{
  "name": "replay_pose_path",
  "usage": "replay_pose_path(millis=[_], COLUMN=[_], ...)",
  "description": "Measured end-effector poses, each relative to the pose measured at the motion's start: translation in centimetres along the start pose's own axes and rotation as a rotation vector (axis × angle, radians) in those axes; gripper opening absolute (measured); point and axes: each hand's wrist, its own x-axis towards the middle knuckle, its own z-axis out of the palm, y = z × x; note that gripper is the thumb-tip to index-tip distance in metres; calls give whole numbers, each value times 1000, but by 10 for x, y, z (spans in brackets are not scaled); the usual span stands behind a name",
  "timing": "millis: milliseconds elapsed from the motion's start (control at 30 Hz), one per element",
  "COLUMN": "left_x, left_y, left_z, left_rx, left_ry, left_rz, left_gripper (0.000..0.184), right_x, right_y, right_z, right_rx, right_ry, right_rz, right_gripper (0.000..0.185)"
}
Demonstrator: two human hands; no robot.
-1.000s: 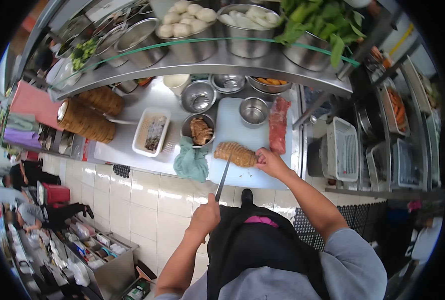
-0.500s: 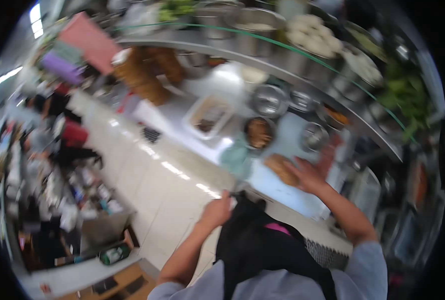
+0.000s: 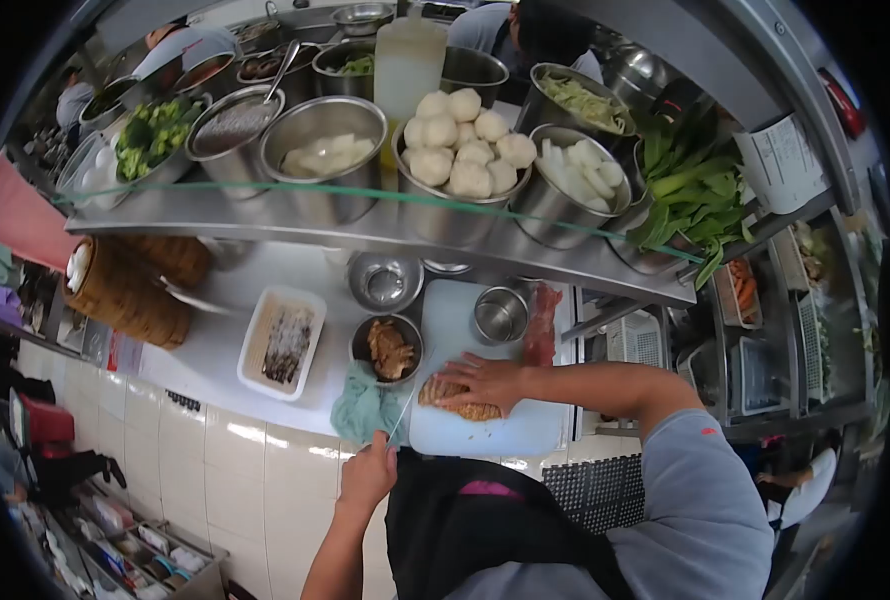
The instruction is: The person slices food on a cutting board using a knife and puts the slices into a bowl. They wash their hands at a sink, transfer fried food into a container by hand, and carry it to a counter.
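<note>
My left hand (image 3: 368, 472) is closed round the handle of a knife (image 3: 402, 415), whose thin blade shows almost edge-on and points up toward the board. The fingers of my right hand (image 3: 483, 384) lie stretched out and flat over a brown, crusty slab of food (image 3: 473, 411), resting on the pale blue cutting board (image 3: 525, 430). Crumbs lie beside the slab. A green cloth (image 3: 360, 408) is bunched at the board's left edge, close to the blade. Just behind the cloth, a metal bowl (image 3: 359, 341) contains brown pieces of food.
A metal cup (image 3: 501, 315) and a strip of raw meat (image 3: 543, 325) lie farther back on the board. Leftward are a white tub (image 3: 253, 355) and bamboo steamers (image 3: 135, 297). Overhead, a steel shelf (image 3: 295, 236) bears several food containers. People work beyond it.
The view has swung right and become sharper. My right hand has stayed on the brown slab. My left hand has come nearer the board, and the knife blade now shows.
</note>
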Motion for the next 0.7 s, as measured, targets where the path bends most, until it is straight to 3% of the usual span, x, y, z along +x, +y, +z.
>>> replay_pose_path(millis=[233, 500, 700], left_x=[40, 62, 85], left_y=[-15, 1, 20], left_z=[15, 23, 45], left_rx=[4, 32, -68], left_ry=[15, 121, 240], left_rz=[107, 60, 3], left_gripper=[27, 37, 42], right_x=[5, 5, -1], right_y=[5, 11, 24], right_z=[14, 7, 20], right_rx=[79, -12, 94], right_ry=[53, -7, 118], right_rz=[-39, -52, -113], right_gripper=[153, 155, 153])
